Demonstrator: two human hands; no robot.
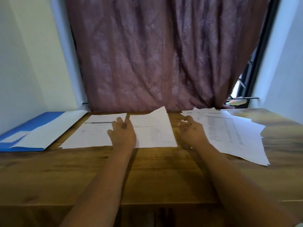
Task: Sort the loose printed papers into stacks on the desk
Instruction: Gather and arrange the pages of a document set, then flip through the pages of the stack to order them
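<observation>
Behind the wooden desk (147, 174) we see a dull maroon curtain (155, 54) hanging to the desk's far edge, pale walls at either side and a dark window frame (255, 66) showing at two o'clock. Along the far half of the desk our papers lie in a row. At nine o'clock a blue folder with a white sheet lying on it (32, 130) sits at the left edge of the desk. Just beside it, at eleven o'clock, lies a white printed sheet with a dark header bar (88, 133); next to that, at twelve o'clock, a second white printed sheet (154, 131) lies with its far corner curled up off the wood. At two o'clock the loose heap of printed papers (232, 135) is fanned out untidily, its corners jutting toward the right edge of the desk. Our left hand (122, 133) rests across the seam between the two middle sheets, fingers spread and fairly straight, gripping nothing. Our right hand (191, 130) is over the strip of wood between the second sheet and the heap, its fingers curled; it is blurred, and we cannot tell whether they pinch a sheet's edge. The near half of the desk is bare wood crossed only by our two forearms.
</observation>
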